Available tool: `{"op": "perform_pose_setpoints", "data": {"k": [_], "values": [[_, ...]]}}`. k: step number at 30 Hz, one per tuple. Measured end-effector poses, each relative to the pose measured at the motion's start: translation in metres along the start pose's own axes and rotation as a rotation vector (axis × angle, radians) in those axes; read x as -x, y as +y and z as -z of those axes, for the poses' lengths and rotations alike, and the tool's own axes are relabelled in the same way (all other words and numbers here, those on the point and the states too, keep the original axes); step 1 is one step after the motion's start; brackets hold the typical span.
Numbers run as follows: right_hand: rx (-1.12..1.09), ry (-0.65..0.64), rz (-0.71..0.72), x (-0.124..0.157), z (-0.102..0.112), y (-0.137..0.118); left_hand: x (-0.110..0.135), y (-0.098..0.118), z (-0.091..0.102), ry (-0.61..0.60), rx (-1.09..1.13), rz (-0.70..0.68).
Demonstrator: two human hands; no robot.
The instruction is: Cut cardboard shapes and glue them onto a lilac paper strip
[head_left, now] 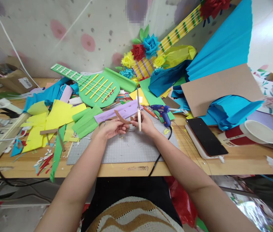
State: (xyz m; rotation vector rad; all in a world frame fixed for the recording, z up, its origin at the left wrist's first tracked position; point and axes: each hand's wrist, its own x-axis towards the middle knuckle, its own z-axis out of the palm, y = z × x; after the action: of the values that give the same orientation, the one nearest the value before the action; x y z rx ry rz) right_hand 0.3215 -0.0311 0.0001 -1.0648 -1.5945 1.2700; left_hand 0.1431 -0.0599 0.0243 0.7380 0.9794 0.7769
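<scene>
My left hand [114, 127] is closed on a curved strip of brown paper [121, 118] above the grey cutting mat [126, 154]. Scissors with white handles [139, 120] are in my right hand [146, 123], blades pointing away from me. The right fingertips meet the near end of the brown strip. Just beyond the hands lies a piece of purple crepe paper [117, 111]. A blue hot glue gun [162, 113] rests to the right of my right hand, beside an orange pencil-like stick [150, 112].
A green paper guitar [97, 88] and a flower-covered yellow one [148, 66] stand behind. Yellow paper [59, 116] and scraps spread leftward. Rightward are blue crepe paper [226, 42], cut cardboard [218, 83], a phone [206, 137] and a paper cup [250, 133]. The glue gun's cord [160, 154] crosses the mat.
</scene>
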Motion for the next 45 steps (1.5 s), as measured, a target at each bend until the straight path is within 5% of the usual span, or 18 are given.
{"op": "perform_pose_setpoints", "data": {"k": [12, 21, 45], "values": [[-0.271, -0.064, -0.235, 0.005, -0.002, -0.011, -0.016, -0.018, -0.012, 0.305, -0.3, -0.412], [-0.283, -0.012, -0.22, 0.0, 0.002, -0.002, -0.017, -0.02, -0.015, 0.217, -0.247, -0.434], [-0.164, -0.092, -0.219, 0.005, 0.002, -0.01, -0.021, -0.022, -0.005, 0.428, -0.322, -0.526]]}}
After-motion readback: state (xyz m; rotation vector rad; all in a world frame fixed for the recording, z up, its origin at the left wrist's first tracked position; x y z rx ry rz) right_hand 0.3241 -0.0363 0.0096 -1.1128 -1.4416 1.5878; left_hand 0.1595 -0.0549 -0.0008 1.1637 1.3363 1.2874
